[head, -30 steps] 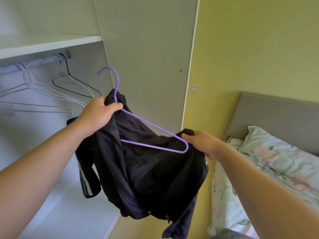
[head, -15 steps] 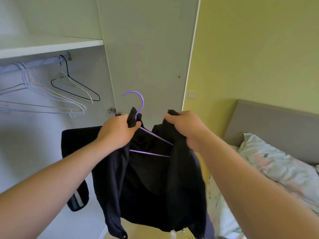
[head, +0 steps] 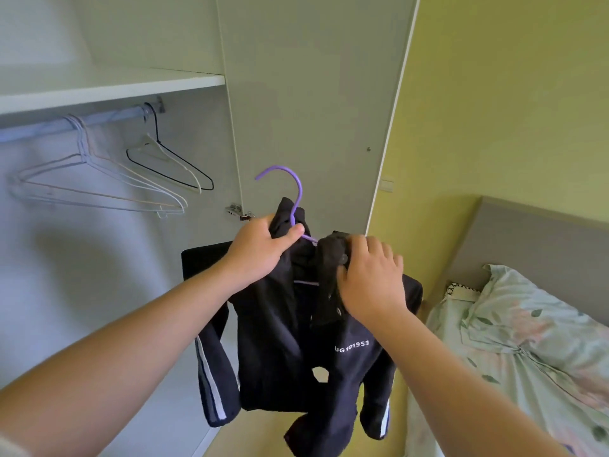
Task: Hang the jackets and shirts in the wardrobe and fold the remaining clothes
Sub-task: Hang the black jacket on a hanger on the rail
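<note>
A dark navy jacket (head: 283,344) with white sleeve stripes and white chest lettering hangs on a purple hanger (head: 295,192), whose hook sticks up above the collar. My left hand (head: 263,249) grips the jacket's collar together with the hanger's neck. My right hand (head: 369,275) pinches the jacket's right collar and shoulder fabric beside it. Both sleeves dangle below. I hold the jacket in front of the open wardrobe, lower than its rail (head: 66,125) and to the right of it.
Several bare wire hangers (head: 108,179) and a black one (head: 178,166) hang on the rail under a white shelf (head: 112,89). The wardrobe door (head: 313,103) stands open behind the jacket. A bed with floral bedding (head: 527,341) and grey headboard sits right.
My right hand slid from the hanger's far end in to the collar beside my left hand. The jacket now drapes over both hanger shoulders, with the chest lettering showing.
</note>
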Motion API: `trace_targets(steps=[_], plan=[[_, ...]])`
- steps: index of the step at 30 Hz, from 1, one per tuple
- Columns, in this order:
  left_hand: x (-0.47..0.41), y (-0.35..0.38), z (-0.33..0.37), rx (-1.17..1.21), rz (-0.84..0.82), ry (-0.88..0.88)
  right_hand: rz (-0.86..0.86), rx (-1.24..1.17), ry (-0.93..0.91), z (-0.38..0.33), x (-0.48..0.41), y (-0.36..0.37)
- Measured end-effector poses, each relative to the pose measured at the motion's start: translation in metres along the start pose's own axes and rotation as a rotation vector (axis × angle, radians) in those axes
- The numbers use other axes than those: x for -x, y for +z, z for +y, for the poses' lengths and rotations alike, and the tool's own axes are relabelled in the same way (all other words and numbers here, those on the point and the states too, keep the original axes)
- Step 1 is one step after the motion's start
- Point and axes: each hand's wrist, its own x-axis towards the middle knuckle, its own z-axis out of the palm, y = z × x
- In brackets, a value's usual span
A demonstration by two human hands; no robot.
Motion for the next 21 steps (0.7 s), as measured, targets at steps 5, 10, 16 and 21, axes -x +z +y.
trace_targets(steps=[5, 10, 16, 21], plan=[[-0.007, -0.006, -0.003, -0.118, -0.033, 0.063, -0.178, -0.033, -0.08, 0.0, -0.012, 0.015], [-0.028, -0.039, -0.022, -0.273, 0.162, 0.094, -0.269, -0.035, 0.04, -0.015, -0.025, 0.032], [0.015, -0.058, -0.047, -0.294, 0.542, 0.07, -0.363, -0.085, 0.241, -0.024, -0.045, 0.039], [0.064, -0.022, -0.068, -0.361, 0.246, 0.052, -0.195, -0.097, 0.111, -0.039, -0.052, 0.037]])
